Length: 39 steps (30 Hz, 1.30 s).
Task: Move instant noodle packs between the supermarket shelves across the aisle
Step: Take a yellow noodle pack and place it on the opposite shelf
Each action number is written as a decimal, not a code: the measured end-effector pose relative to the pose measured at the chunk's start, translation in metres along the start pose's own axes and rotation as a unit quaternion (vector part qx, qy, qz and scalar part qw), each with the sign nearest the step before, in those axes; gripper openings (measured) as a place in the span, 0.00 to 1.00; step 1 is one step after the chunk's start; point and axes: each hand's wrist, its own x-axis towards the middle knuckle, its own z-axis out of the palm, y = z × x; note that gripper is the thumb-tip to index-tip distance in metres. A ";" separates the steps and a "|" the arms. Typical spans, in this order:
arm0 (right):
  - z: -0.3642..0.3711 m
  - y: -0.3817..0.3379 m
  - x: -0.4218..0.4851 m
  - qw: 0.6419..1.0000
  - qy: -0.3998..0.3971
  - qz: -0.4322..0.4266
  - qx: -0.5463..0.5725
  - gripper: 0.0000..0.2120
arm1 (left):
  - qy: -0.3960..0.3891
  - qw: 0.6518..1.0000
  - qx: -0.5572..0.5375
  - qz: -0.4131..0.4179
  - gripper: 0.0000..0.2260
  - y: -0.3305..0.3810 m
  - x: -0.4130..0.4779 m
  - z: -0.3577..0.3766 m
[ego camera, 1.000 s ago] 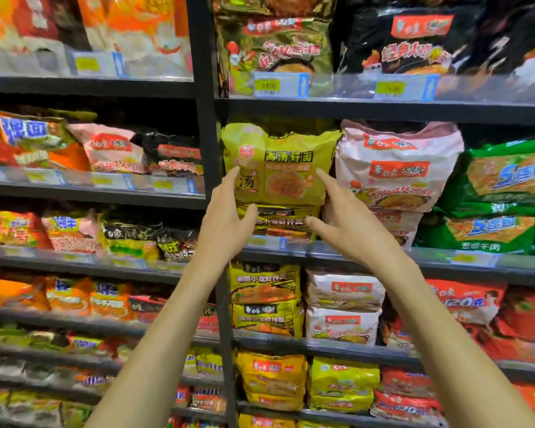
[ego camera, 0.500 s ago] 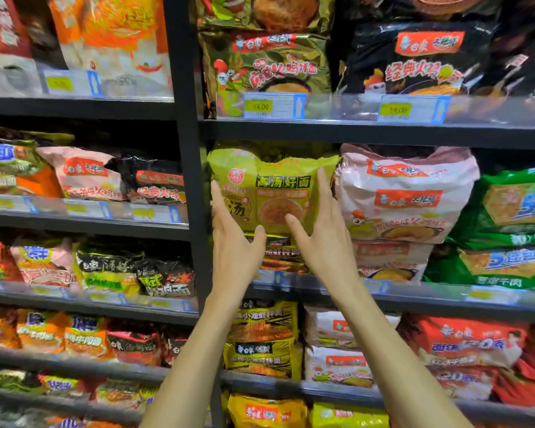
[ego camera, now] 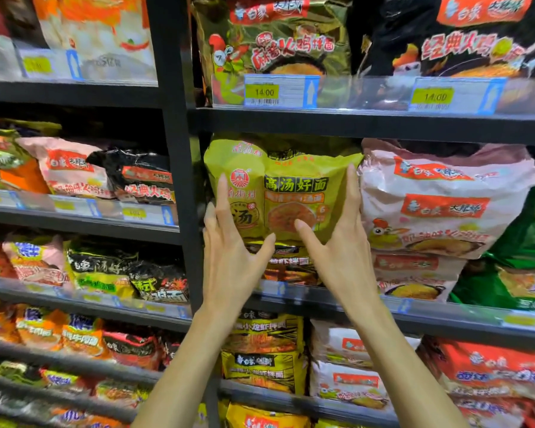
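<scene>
A yellow-green instant noodle pack (ego camera: 294,186) stands upright on the middle shelf (ego camera: 445,316), on top of a darker pack (ego camera: 291,264). My left hand (ego camera: 229,251) lies with spread fingers on the pack's left front. My right hand (ego camera: 343,242) rests with its fingers along the pack's right front edge. Both thumbs point inward across the pack's lower edge. Neither hand is closed around the pack, which rests on the shelf.
A large pink noodle pack (ego camera: 445,199) presses against the yellow-green pack's right side. A black upright post (ego camera: 179,180) stands just left of it. The shelf above (ego camera: 352,122) is close over the pack. Shelves all around are full of noodle packs.
Both hands have reached forward and up to the yellow-green pack and now touch its front. The camera has moved closer to the shelf.
</scene>
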 end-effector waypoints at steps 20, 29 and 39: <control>-0.009 0.017 0.012 0.997 -0.038 -0.044 -0.054 0.49 | -0.033 0.991 0.131 0.007 0.55 0.006 0.015 -0.020; -0.002 0.015 0.006 0.997 -0.032 -0.055 -0.049 0.50 | -0.054 0.990 0.129 0.001 0.56 0.010 0.021 -0.021; -0.006 0.015 0.001 0.996 -0.022 -0.076 0.045 0.47 | -0.016 0.999 0.038 0.026 0.47 0.017 -0.003 -0.037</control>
